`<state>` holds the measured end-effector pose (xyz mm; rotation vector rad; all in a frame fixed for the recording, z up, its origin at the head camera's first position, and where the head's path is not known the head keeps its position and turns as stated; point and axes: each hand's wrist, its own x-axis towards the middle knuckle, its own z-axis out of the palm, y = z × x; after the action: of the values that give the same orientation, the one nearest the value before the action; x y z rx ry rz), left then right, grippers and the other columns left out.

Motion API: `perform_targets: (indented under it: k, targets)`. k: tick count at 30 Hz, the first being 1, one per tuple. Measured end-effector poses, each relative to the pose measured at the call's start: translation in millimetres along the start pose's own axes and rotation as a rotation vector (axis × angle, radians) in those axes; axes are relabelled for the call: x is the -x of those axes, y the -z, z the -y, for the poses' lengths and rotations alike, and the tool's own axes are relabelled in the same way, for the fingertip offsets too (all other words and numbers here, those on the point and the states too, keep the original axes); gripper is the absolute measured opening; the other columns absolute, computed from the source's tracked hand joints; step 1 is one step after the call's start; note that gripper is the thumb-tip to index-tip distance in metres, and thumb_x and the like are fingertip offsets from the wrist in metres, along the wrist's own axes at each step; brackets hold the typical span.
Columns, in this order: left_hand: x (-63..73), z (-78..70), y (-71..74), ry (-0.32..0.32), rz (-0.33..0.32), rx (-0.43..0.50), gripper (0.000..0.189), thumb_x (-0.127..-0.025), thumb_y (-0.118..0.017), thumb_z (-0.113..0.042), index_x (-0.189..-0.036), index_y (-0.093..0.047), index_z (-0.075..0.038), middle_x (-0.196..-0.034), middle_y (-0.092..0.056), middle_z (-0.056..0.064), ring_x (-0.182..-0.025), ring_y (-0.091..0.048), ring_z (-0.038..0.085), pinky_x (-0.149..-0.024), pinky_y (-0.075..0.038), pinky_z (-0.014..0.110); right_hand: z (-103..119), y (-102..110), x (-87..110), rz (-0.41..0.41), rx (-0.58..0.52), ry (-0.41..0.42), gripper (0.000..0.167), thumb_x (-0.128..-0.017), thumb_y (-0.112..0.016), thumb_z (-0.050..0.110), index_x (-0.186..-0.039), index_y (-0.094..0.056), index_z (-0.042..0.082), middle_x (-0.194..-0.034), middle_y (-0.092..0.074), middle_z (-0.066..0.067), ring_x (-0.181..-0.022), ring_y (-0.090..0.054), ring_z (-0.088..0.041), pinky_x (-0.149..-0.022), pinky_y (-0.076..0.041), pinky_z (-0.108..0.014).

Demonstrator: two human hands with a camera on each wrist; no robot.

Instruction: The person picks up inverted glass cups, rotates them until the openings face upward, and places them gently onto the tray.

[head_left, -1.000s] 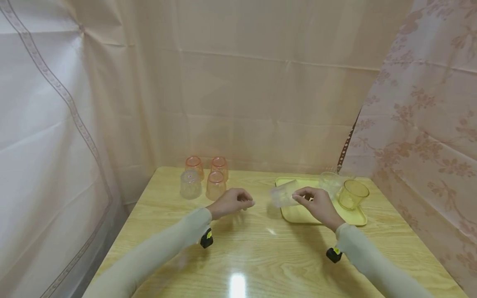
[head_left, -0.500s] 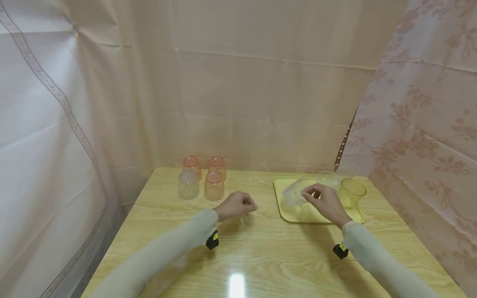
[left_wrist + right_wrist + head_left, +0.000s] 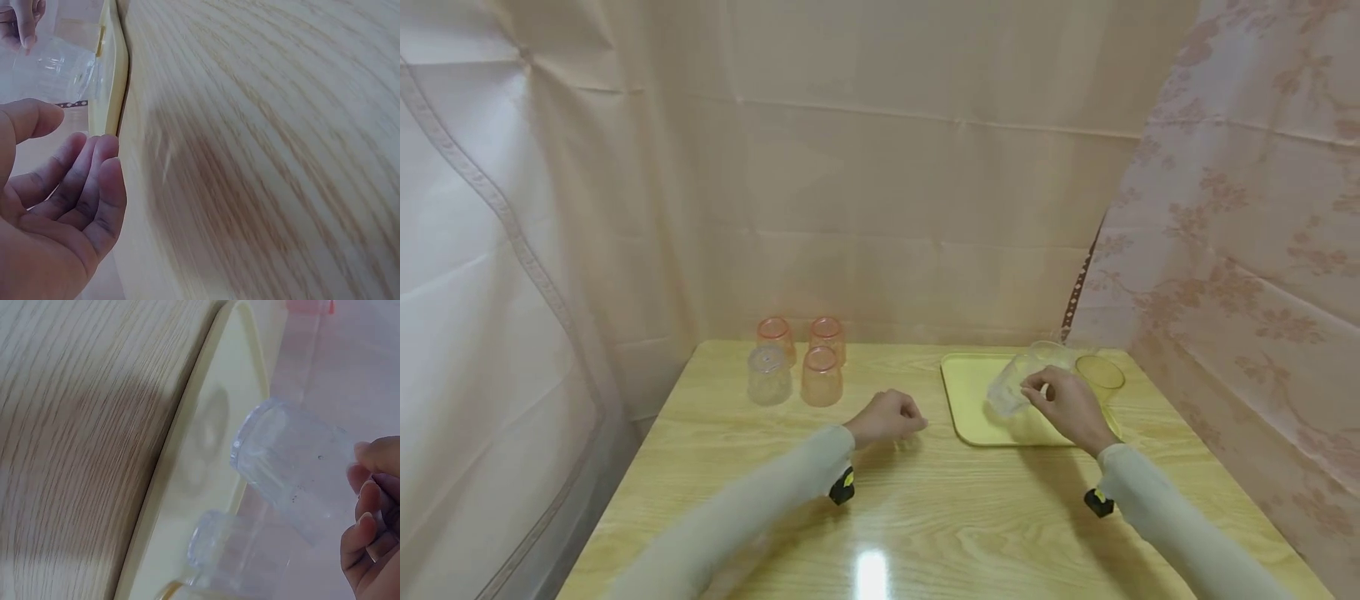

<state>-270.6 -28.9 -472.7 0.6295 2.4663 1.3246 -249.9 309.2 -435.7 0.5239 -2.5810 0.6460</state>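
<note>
My right hand [image 3: 1063, 407] pinches a clear plastic cup [image 3: 290, 469] near its rim. The cup hangs tilted above the yellow tray [image 3: 973, 417], its base toward the tray's left part. Behind the hand, another clear cup [image 3: 1051, 353] and a yellow cup [image 3: 1101, 372] stand on the tray's right side, both partly hidden. My left hand [image 3: 889, 417] hovers over the table left of the tray, holding nothing. In the left wrist view its fingers [image 3: 103, 194] are loosely bent, with the thumb apart from them.
On the table's back left, several cups stand upside down: orange-pink cups [image 3: 822, 379] and a clear cup [image 3: 769, 379]. Curtains [image 3: 880, 208] hang behind and at both sides of the wooden table [image 3: 955, 525].
My right hand has carried the clear cup rightward, from the tray's left edge to over the tray. The left hand has drifted slightly right, away from the upside-down cups.
</note>
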Motion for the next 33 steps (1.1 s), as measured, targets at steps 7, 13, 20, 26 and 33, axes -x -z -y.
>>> perform_targets:
  k: [7, 13, 20, 26, 33]
  targets:
    - [-6.7, -3.7, -12.0, -0.027, -0.014, -0.072, 0.02, -0.096, -0.072, -0.023, -0.091, -0.077, -0.004, -0.087, -0.075, 0.004, -0.069, -0.067, 0.015, -0.065, -0.053, 0.029, -13.7, 6.7, 5.8, -0.025, 0.04, 0.002, 0.01, -0.094, -0.076, 0.013, -0.101, -0.076, 0.006, -0.092, -0.071, -0.005, -0.066, -0.051, -0.011, -0.056, -0.042, -0.029]
    - [-17.9, -6.4, -23.8, -0.057, -0.024, -0.128, 0.019, -0.096, -0.071, -0.019, -0.087, -0.078, -0.004, -0.076, -0.073, 0.003, -0.059, -0.062, 0.009, -0.06, -0.051, 0.025, -20.7, 12.3, 10.4, -0.02, 0.075, -0.006, 0.008, -0.092, -0.078, 0.011, -0.099, -0.077, 0.007, -0.09, -0.07, -0.003, -0.067, -0.053, -0.012, -0.053, -0.043, -0.028]
    - [-30.1, -8.5, -37.5, -0.076, -0.025, -0.175, 0.023, -0.095, -0.069, -0.016, -0.075, -0.074, -0.006, -0.067, -0.069, -0.001, -0.054, -0.061, 0.009, -0.056, -0.049, 0.022, -25.1, 18.1, 16.1, -0.014, 0.104, -0.014, 0.009, -0.091, -0.079, 0.01, -0.098, -0.076, 0.008, -0.088, -0.068, -0.002, -0.066, -0.054, -0.011, -0.052, -0.043, -0.028]
    - [-37.0, -6.8, -47.5, -0.074, -0.003, -0.18, 0.039, -0.095, -0.068, -0.014, -0.057, -0.059, -0.01, -0.055, -0.062, -0.002, -0.045, -0.047, 0.007, -0.046, -0.038, 0.021, -27.5, 21.5, 20.8, -0.019, 0.114, -0.015, 0.008, -0.09, -0.079, 0.01, -0.097, -0.076, 0.008, -0.089, -0.067, -0.001, -0.066, -0.054, -0.011, -0.052, -0.043, -0.028]
    - [-39.6, -9.2, -54.4, -0.048, 0.0, -0.198, 0.042, -0.097, -0.069, -0.018, -0.057, -0.06, -0.01, -0.053, -0.063, 0.002, -0.042, -0.044, 0.007, -0.043, -0.035, 0.021, -33.2, 19.6, 27.5, -0.026, 0.112, -0.01, 0.009, -0.089, -0.08, 0.009, -0.097, -0.076, 0.008, -0.089, -0.069, -0.001, -0.068, -0.055, -0.011, -0.055, -0.045, -0.028]
